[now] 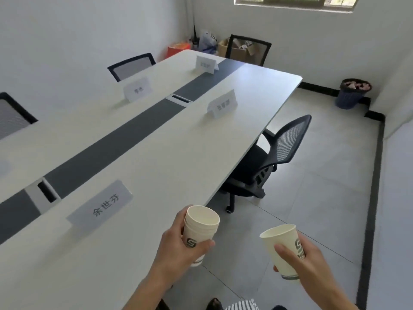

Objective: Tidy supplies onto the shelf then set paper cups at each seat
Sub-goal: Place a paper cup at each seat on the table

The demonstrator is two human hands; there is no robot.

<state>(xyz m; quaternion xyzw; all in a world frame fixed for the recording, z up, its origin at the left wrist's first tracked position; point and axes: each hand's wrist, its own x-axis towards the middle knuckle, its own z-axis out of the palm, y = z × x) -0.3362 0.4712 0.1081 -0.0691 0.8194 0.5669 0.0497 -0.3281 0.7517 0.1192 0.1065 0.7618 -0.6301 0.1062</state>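
My left hand (178,249) grips a nested stack of white paper cups (201,224) with a grey logo, held upright just off the near right edge of the long white table (156,166). To the right of it, my right hand (306,260) holds a single paper cup (279,245) of the same kind, tilted slightly, over the floor. Several white name cards stand on the table; the nearest name card (100,206) is just left of the cup stack. No cups stand on the table.
A black mesh chair (277,151) is tucked at the table's right side. More chairs (131,64) line the left side and far end. Boxes and bags (223,44) fill the far corner. A full waste bin (352,92) stands by the right wall.
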